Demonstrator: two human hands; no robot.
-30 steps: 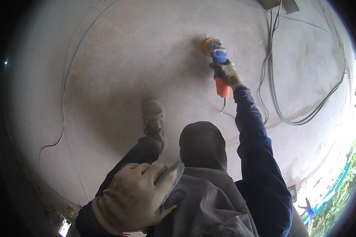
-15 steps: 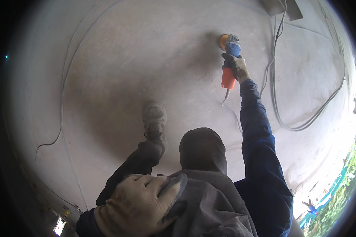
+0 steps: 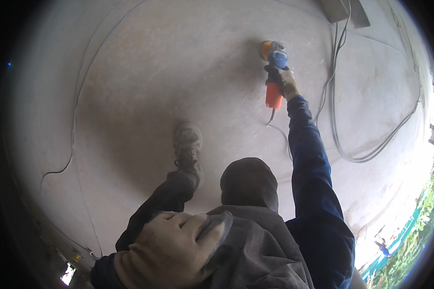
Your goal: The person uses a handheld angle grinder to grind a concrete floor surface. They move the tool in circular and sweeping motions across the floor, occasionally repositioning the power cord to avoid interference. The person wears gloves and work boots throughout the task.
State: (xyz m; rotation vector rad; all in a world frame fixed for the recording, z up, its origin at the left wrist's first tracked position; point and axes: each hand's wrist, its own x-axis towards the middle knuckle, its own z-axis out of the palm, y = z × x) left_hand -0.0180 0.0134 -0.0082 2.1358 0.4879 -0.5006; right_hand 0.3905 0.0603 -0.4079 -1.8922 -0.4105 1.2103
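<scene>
You seem to be grinding the floor [image 3: 217,96], your right hand's [image 3: 283,80] fingers wrapped around the angle grinder [image 3: 278,59], far and right of centre, your left hand's [image 3: 171,248] hold, near left, impossible to tell; the next sweep calls for steering the yellow disc [image 3: 264,50] clear of the cables [image 3: 359,161] farther right.

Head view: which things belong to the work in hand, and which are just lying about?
In use:
grinder, held by the right hand
its cord

Apparently lying about:
thin cable at left
grey piece at top right
looped cables at right, link to grinder unclear
</scene>
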